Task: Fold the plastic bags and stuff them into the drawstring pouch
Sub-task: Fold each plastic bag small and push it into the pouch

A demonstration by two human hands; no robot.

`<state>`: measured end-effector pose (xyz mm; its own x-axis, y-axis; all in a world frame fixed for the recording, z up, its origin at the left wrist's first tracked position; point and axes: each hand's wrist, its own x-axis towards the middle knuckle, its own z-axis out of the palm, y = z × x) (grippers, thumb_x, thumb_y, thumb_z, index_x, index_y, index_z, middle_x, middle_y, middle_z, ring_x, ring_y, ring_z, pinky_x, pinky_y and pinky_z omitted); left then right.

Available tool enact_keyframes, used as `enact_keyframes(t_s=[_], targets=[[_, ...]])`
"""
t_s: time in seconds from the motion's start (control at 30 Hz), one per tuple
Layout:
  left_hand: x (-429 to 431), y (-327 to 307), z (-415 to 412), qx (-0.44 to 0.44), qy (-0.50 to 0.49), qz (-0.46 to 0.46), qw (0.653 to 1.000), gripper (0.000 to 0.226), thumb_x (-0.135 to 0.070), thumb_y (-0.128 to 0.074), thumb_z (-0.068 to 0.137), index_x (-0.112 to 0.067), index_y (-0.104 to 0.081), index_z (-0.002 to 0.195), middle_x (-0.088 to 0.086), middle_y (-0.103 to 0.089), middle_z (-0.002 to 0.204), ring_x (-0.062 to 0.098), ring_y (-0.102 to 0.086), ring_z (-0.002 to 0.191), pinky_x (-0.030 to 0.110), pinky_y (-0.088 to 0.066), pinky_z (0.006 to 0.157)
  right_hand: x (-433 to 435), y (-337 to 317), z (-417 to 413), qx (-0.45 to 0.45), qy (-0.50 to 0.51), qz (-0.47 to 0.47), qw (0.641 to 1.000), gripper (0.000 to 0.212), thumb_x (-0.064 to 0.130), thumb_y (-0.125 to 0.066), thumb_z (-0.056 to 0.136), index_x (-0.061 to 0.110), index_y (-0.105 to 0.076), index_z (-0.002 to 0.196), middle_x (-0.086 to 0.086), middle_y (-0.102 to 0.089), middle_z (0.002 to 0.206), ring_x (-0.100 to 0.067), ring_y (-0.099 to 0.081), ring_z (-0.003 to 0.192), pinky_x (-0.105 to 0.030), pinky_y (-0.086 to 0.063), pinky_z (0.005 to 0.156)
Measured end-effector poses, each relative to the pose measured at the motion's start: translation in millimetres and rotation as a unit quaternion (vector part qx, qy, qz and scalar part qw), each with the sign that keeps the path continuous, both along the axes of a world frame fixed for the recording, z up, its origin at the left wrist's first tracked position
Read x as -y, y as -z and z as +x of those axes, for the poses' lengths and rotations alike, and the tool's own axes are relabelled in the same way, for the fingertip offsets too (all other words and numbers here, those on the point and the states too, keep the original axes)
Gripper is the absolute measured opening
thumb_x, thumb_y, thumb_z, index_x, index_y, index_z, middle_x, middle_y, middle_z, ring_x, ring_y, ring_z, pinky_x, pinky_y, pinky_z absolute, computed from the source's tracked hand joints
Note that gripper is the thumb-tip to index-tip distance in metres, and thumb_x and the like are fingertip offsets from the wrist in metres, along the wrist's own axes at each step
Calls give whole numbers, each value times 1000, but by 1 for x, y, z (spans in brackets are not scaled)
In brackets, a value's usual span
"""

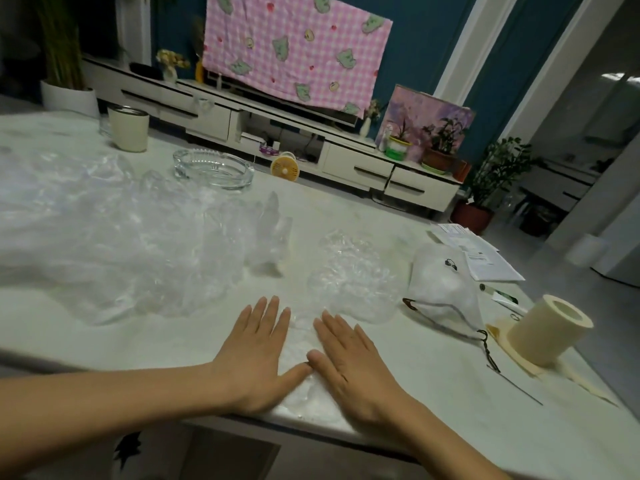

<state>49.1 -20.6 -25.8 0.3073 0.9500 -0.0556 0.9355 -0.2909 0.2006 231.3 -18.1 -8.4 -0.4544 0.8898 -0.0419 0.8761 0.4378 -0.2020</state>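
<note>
A clear plastic bag [349, 275] stretches from the table's near edge toward the middle, its far part crumpled. My left hand [259, 351] and my right hand [349, 358] lie flat on its near end with straight fingers, thumbs almost touching, pressing it against the pale table [398, 368]. A big heap of clear plastic bags [114, 237] fills the left side of the table. The white drawstring pouch [443, 289], with a dark cord trailing toward the near right, lies to the right of my hands.
A roll of beige tape [547, 330] stands at the right edge on a beige sheet. Papers [474, 251] lie behind the pouch. A glass ashtray [214, 168] and a cream cup [128, 128] stand at the far left. A TV cabinet stands beyond the table.
</note>
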Motion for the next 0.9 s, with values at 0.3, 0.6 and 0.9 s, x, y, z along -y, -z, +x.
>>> enact_keyframes(t_s=[0.3,0.6,0.9], targets=[[19,-43,-9,-47,12,88,995,43,-44,-22,100,-20,-47,125,3,-43,123,19,-49,105,30,-42,82,33,-21,31,-206,-50,95,973,51,71,-37,84,40,-44,125,19,-48,131,9,-39,122,-6,-25,101],[15,-9,-51,-63,290,224,928,75,-76,-27,85,-21,-53,128,-1,-58,131,11,-55,118,25,-40,100,49,15,28,-61,-135,145,978,49,58,-35,94,24,-52,125,4,-54,132,-8,-46,121,-18,-32,102],[16,-13,-43,116,334,213,911,53,-66,-46,87,-25,-52,120,-9,-61,112,5,-57,95,16,-42,79,53,0,25,-312,-8,-17,950,40,54,-37,95,34,-70,101,26,-65,108,10,-54,105,-10,-37,90]])
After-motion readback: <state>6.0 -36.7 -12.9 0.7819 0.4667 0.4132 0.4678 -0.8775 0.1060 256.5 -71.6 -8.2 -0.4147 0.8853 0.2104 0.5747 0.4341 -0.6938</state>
